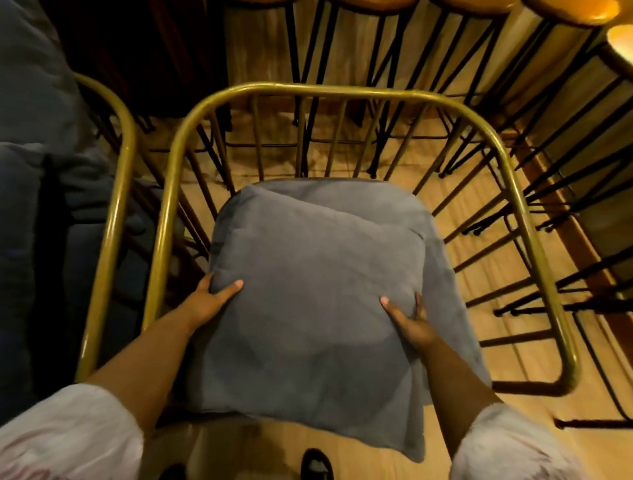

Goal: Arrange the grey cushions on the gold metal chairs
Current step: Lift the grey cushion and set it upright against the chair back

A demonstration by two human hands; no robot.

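Observation:
A grey cushion (315, 294) fills the middle of the view, lying over the seat of a gold metal chair (329, 89) whose curved rail wraps around it. The seat under it also looks grey-padded at the far edge. My left hand (212, 298) grips the cushion's left side, thumb on top and fingers tucked under. On the right side my right hand (409, 320) holds it the same way. The cushion's near corner hangs past the seat's front edge.
A second gold chair (116, 192) stands close on the left, with dark blue-grey upholstery (30, 171) beyond it. Black-legged stools with orange seats (376, 3) crowd the back and right. The floor (496, 240) is light wood. My shoe (317, 466) shows at the bottom.

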